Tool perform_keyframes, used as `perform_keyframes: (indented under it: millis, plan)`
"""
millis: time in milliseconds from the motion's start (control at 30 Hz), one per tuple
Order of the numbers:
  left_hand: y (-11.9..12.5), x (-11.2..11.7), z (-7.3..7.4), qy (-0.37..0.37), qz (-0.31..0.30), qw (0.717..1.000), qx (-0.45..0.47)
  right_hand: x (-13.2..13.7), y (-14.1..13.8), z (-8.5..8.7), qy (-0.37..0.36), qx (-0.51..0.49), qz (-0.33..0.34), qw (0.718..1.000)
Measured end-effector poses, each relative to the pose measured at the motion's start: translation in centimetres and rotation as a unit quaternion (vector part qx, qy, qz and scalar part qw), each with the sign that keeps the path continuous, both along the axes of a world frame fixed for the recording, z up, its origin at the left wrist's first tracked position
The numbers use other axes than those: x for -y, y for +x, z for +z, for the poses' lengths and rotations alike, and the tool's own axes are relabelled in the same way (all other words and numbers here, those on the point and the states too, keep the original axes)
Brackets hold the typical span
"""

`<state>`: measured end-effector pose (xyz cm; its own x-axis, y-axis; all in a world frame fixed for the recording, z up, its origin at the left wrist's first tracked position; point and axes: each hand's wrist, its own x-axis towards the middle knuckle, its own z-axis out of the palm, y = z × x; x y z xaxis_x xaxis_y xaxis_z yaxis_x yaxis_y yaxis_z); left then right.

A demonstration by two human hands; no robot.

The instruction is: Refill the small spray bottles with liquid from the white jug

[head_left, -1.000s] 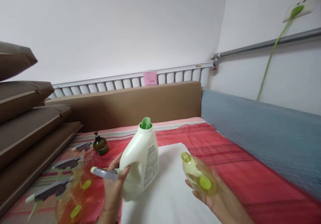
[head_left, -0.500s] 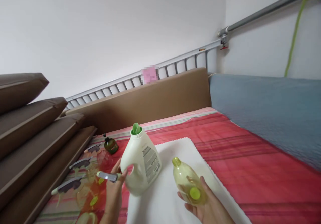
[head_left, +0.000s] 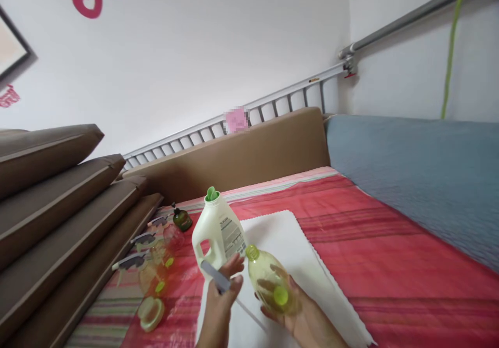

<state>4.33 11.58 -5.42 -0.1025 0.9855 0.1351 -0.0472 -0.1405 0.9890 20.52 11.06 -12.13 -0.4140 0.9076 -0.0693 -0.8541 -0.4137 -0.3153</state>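
Note:
My left hand (head_left: 222,296) is closed around a grey trigger spray head (head_left: 215,276), whose thin dip tube slants down to the right over the white mat. My right hand (head_left: 298,311) grips a see-through yellow-green spray bottle (head_left: 267,272) by its lower part. The bottle leans left with its neck uncovered, and a bright yellow disc shows on its side. Just behind my left hand stands a large pale detergent jug (head_left: 216,228) with a green spout, upright on the mat's left edge.
Several clear spray bottles (head_left: 150,275) with grey heads stand at left, before a dark green pump bottle (head_left: 182,219). A pale round cap (head_left: 150,314) lies nearer. The white mat (head_left: 288,233) rests on red striped cloth (head_left: 390,244); brown cushions (head_left: 74,218) are stacked at left.
My left hand has left the jug's side and moved right with the spray head, closer to the bottle. My right hand has shifted the bottle slightly left. The view has turned somewhat left.

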Motion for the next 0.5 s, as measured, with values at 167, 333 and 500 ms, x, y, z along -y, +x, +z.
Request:
perform_keyframes:
  millis: [167,333,500]
  plan:
    - [2.6,1.7,-0.6,-0.023,-0.039,0.997,0.067,0.0,-0.9,-1.4,0.035,0.050,0.014,0.998]
    - [1.5,3.4,-0.8,-0.017,-0.070,0.995,0.074,0.0,-1.9,-2.2,0.065,0.122,0.031,0.990]
    - [-1.2,4.6,-0.9,-0.032,-0.030,0.999,0.015,2.0,-3.2,-1.5,0.137,0.169,0.041,0.975]
